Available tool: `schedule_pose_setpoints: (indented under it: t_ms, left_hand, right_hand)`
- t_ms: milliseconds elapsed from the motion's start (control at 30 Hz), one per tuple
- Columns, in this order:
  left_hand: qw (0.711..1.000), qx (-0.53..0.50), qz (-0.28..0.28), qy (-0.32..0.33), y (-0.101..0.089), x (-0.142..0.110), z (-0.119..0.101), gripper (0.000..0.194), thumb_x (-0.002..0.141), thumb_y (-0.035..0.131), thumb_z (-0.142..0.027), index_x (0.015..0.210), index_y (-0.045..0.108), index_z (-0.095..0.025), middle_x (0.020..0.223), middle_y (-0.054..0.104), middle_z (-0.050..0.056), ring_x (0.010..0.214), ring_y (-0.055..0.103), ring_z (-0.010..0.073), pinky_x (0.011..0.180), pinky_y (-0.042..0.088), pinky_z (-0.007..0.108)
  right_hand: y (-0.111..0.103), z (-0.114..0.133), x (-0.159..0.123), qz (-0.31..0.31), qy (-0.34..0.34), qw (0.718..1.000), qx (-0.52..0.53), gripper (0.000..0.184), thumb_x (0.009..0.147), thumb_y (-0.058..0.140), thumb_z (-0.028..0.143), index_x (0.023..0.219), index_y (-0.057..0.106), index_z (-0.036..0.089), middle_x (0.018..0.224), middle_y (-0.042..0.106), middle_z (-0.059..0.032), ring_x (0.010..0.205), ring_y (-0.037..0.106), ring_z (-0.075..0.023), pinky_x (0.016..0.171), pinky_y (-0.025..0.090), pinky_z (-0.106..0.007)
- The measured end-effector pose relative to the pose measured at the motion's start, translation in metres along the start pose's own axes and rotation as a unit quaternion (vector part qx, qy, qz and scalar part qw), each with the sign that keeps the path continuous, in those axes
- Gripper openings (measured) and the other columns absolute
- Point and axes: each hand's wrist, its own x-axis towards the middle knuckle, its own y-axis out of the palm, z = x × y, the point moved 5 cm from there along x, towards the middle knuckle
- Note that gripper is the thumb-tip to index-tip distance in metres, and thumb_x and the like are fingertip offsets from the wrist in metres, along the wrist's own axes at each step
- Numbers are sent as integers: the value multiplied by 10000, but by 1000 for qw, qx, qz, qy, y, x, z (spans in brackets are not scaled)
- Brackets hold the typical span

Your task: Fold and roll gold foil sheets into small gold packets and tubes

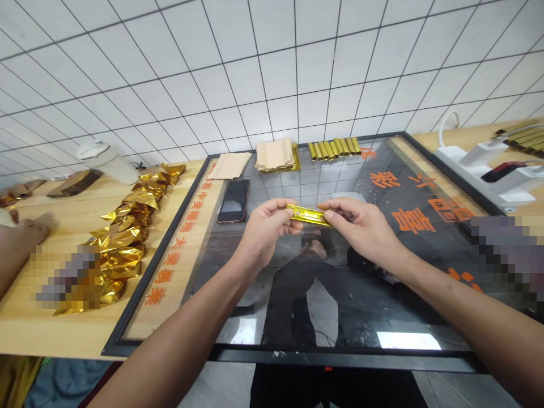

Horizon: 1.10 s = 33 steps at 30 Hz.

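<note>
A narrow piece of shiny gold foil paper is stretched between my two hands above the glass panel. My left hand pinches its left end, thumb on top and fingers beneath. At the opposite end, my right hand grips it the same way. Beyond them, a row of gold paper rolls lies near the panel's back edge. Left of that row are a stack of brown-backed paper sheets with gold showing at its side, and a few separate sheets.
A phone rests on the panel's left. Folded gold foil pieces line the wooden table, near another person's hand and a white cup. A white power strip with plugs stands right; more gold rolls lie behind.
</note>
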Motion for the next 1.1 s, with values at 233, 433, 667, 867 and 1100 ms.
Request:
schedule_pose_setpoints:
  t_ms: [233, 433, 667, 867, 1100]
  left_hand:
    - [997, 26, 47, 62, 14, -9, -5, 436, 747, 911, -279, 1124, 725, -164, 920, 770, 34, 732, 724, 129, 721, 611, 261]
    - [992, 35, 67, 98, 26, -20, -8, 397, 772, 878, -232, 1130, 712, -183, 944, 768, 32, 802, 727, 155, 741, 621, 287]
    - [985, 79, 85, 130, 25, -20, -7, 379, 832, 818, -185, 1191, 698, -180, 1026, 779, 55, 938, 741, 172, 845, 601, 279]
    - [988, 70, 65, 121, 23, -18, -7, 397, 808, 823, -183, 1185, 698, -181, 992, 775, 48, 903, 734, 163, 824, 588, 270]
    - [993, 48, 37, 101, 18, -13, -7, 390, 767, 864, -227, 1121, 711, -173, 907, 751, 14, 784, 708, 134, 758, 611, 269]
  right_hand:
    - [-2, -6, 5, 22, 42, 997, 53, 259, 971, 684, 415, 1059, 829, 218, 1004, 823, -52, 924, 742, -244, 777, 592, -352]
    - [0, -6, 5, 35, 57, 995, 72, 280, 957, 692, 448, 1048, 832, 223, 912, 795, -38, 851, 710, -223, 717, 570, -323]
    - [1, -7, 5, 30, 54, 995, 80, 258, 947, 713, 436, 1030, 833, 222, 942, 811, -38, 849, 716, -218, 717, 580, -319]
    - [-1, -9, 6, 28, 54, 994, 88, 267, 946, 725, 462, 1030, 827, 230, 941, 815, -37, 870, 729, -225, 750, 588, -336]
    - [-4, -6, 7, 25, 51, 995, 88, 292, 941, 742, 479, 1039, 828, 217, 1009, 830, -51, 895, 744, -231, 807, 608, -363]
